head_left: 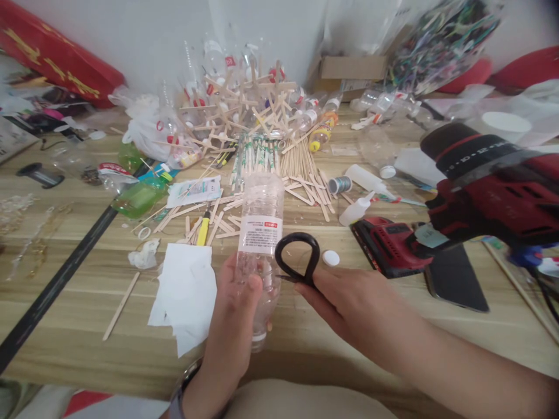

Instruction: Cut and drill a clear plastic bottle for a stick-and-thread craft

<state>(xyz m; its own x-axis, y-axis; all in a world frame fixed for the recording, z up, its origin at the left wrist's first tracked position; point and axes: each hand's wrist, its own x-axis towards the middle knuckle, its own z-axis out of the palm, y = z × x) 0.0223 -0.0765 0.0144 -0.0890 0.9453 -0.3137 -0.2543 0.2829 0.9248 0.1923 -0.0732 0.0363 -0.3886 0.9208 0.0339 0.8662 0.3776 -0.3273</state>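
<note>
A clear plastic bottle (262, 198) with a white printed label is in my left hand (236, 308), the thumb lying across its side. Its narrow neck points down toward me and its base points away. My right hand (340, 291) grips a pair of scissors (313, 256); one black handle loop stands up above the fingers. The scissors' tip is at the bottle's right side, just below the label. Whether it has pierced the plastic I cannot tell. A white bottle cap (331, 258) lies on the table just beyond my right hand.
A red cordless drill (489, 198) stands at the right beside a black phone (458, 279). White paper (186, 291) and a yellow-handled knife (203, 228) lie left of the bottle. Several wooden sticks (299, 157) and plastic bottles fill the back. A black strip (65, 273) crosses the left.
</note>
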